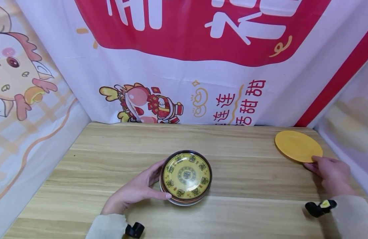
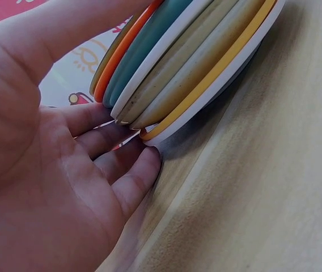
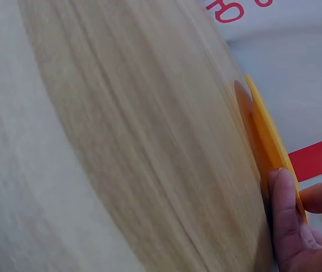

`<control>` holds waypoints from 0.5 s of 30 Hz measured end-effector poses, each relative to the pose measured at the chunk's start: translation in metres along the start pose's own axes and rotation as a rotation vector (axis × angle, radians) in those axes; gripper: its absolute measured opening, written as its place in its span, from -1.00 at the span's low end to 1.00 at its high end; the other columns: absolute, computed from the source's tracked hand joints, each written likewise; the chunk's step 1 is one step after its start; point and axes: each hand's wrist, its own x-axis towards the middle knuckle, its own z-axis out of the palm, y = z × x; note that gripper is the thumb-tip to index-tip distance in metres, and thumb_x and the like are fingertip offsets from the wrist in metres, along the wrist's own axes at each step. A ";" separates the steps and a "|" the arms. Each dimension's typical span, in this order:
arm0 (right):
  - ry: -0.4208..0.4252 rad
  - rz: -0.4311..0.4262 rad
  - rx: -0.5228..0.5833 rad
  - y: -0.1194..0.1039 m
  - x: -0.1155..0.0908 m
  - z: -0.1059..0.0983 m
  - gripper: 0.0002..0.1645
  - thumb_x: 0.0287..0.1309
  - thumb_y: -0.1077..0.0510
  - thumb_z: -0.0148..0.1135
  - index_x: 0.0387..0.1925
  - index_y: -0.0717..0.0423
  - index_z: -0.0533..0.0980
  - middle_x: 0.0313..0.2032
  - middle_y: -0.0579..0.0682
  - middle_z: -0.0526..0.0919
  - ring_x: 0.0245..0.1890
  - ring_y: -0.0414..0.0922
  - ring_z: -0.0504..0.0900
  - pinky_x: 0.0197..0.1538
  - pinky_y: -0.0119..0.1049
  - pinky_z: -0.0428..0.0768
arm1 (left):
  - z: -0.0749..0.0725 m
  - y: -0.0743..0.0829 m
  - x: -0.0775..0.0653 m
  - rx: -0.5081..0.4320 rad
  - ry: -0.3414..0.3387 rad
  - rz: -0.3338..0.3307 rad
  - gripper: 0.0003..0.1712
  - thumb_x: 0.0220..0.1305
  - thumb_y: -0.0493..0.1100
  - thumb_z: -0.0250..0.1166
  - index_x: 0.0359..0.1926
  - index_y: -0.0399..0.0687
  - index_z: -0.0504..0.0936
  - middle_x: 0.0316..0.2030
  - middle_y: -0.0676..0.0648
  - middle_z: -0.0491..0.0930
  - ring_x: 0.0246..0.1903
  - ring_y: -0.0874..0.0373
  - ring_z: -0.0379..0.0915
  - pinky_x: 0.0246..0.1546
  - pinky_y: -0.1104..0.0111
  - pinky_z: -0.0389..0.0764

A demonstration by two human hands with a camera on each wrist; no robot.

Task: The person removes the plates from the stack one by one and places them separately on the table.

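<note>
A stack of plates (image 2: 189,73) stands near the middle of the table, topped by a yellow patterned plate (image 1: 187,176) with a dark rim. My left hand (image 1: 140,189) holds the stack at its left side, thumb toward the front and fingers toward the back. In the left wrist view, orange, teal, white, beige and yellow edges show under the top plate, with my fingertips (image 2: 149,156) against the lower ones. At the far right, my right hand (image 1: 334,172) pinches the near edge of a plain yellow plate (image 1: 298,146), thumb above and fingers beneath.
Wooden table (image 1: 246,179) spreads between the two hands. A printed white and red cloth (image 1: 184,89) hangs along the back edge, with more cloth at the left side (image 1: 31,109) and right side (image 1: 351,132). The yellow plate lies close to the back right corner.
</note>
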 end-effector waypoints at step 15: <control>0.086 -0.096 -0.198 0.001 -0.008 0.005 -0.24 0.61 0.00 0.03 0.59 0.39 0.21 -0.75 -0.33 0.57 -0.68 -0.32 0.71 -0.48 -0.42 0.74 | 0.000 0.001 -0.001 -0.007 0.002 -0.002 0.31 0.11 -0.19 0.68 0.73 0.07 0.07 0.73 -0.22 -0.01 0.71 -0.30 -0.14 0.71 -0.17 -0.05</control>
